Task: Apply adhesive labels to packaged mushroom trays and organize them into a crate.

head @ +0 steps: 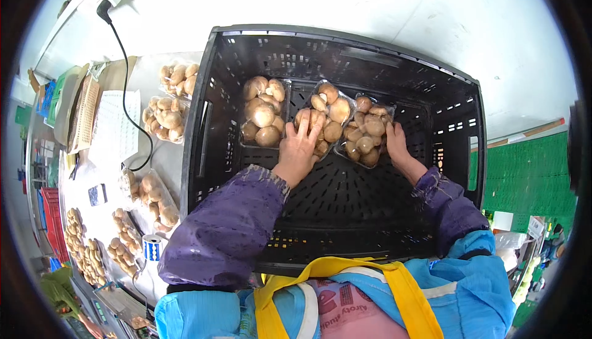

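Observation:
A black plastic crate (pixel 333 200) stands before me with three wrapped trays of brown mushrooms along its far side. My left hand (pixel 299 151) lies with fingers spread on the middle mushroom tray (pixel 339 110), which sits tilted. The fingers of my right hand (pixel 401 150) touch the right edge of the right mushroom tray (pixel 365 142); whether they grip it I cannot tell. The left mushroom tray (pixel 264 112) rests upright against the crate's left side, apart from both hands.
More wrapped mushroom packs (pixel 164 119) lie on the white table left of the crate, with a black cable (pixel 124 75), a label roll (pixel 151 247) and a sheet of paper (pixel 115 124). A person's arm (pixel 90 325) shows at lower left. Green crates (pixel 532 177) stand at right.

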`<state>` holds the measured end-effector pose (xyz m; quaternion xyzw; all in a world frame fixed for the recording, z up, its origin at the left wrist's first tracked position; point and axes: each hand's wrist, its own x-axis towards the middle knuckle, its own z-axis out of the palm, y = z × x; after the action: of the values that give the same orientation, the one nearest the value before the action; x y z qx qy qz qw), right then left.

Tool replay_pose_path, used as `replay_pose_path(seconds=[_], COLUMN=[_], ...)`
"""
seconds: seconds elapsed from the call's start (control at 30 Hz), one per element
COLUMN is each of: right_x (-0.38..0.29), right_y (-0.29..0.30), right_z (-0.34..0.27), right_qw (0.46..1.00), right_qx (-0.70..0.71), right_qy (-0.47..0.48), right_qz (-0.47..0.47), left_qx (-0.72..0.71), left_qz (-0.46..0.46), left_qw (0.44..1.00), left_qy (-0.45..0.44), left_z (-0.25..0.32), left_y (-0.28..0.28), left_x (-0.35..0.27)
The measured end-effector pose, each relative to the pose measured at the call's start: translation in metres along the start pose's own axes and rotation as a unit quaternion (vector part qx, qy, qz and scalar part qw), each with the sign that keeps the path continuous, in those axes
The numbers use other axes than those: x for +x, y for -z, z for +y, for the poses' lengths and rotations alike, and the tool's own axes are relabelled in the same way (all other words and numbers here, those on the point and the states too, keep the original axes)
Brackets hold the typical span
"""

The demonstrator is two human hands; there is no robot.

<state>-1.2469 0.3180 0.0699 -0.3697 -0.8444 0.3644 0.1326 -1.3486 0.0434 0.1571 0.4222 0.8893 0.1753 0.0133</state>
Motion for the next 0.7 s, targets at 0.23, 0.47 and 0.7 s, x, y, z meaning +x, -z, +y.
replay_pose_path(seconds=[0.23, 0.47, 0.7], right_x=[-0.001, -0.009, 0.008], right_y=[0.034, 0.028, 0.052], right_z=[0.016, -0.057, -0.012], right_qw=[0.997, 0.913, 0.89], right_qx=[0.043, 0.321, 0.38], right_qy=[-0.031, -0.168, -0.193], right_qz=[-0.053, -0.188, -0.161], left_qx=[0.05, 0.148, 0.117], left_qz=[-0.009, -0.009, -0.023], left_qw=[0.999, 0.984, 0.992], left_qy=[-0.008, -0.102, -0.029], left_z=[0.0, -0.017, 0.004], left_y=[-0.001, -0.012, -0.005], left_x=[-0.006, -0.003, 0.009])
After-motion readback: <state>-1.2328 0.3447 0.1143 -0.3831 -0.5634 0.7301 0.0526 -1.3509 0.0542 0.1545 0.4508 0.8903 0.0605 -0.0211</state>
